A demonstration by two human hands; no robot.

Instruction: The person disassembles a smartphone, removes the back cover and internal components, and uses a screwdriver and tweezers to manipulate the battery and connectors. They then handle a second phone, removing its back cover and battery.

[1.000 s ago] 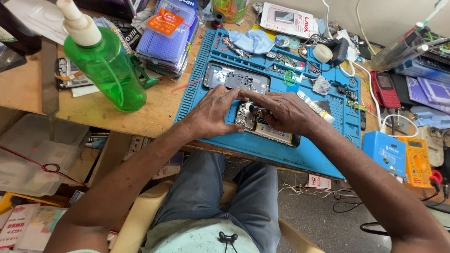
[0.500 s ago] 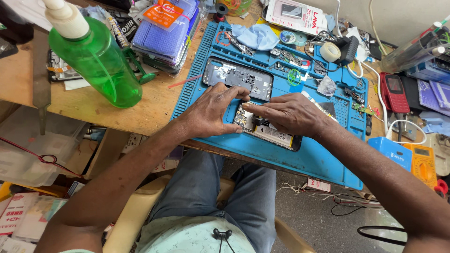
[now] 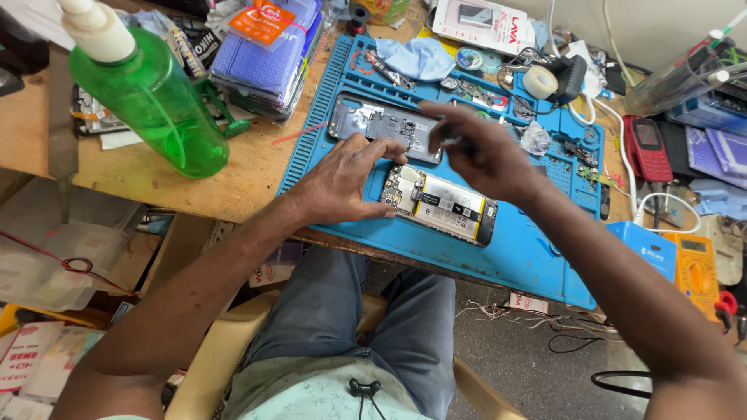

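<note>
Hard to tell whether the raised right hand [image 3: 482, 152] pinches anything: fingers drawn together and blurred, above the blue mat [image 3: 537, 249], just behind the opened phone [image 3: 440, 204]. Left hand [image 3: 346, 183] flat on the mat, fingers spread loosely and gripping nothing, fingertips touching the left end of the opened phone and the near edge of the back cover [image 3: 384, 127]. Opened phone lying face down near the mat's front edge, battery and circuit board exposed; label print too small to read. Back cover just behind it, partly hidden by both hands. Small parts scattered along the mat's far side, too tiny to identify, beside a crumpled blue cloth [image 3: 420, 56] and a roll of tape [image 3: 539, 81]. Left of the mat, on a worn wooden bench [image 3: 257, 175], a green bottle [image 3: 148, 97] cut off at the top edge, and a stack of purple packets [image 3: 268, 54]. Right of the mat, a red phone [image 3: 647, 148], a yellow meter [image 3: 696, 268], and loose cables. Below the mat, jeans, a chair, bare floor.
</note>
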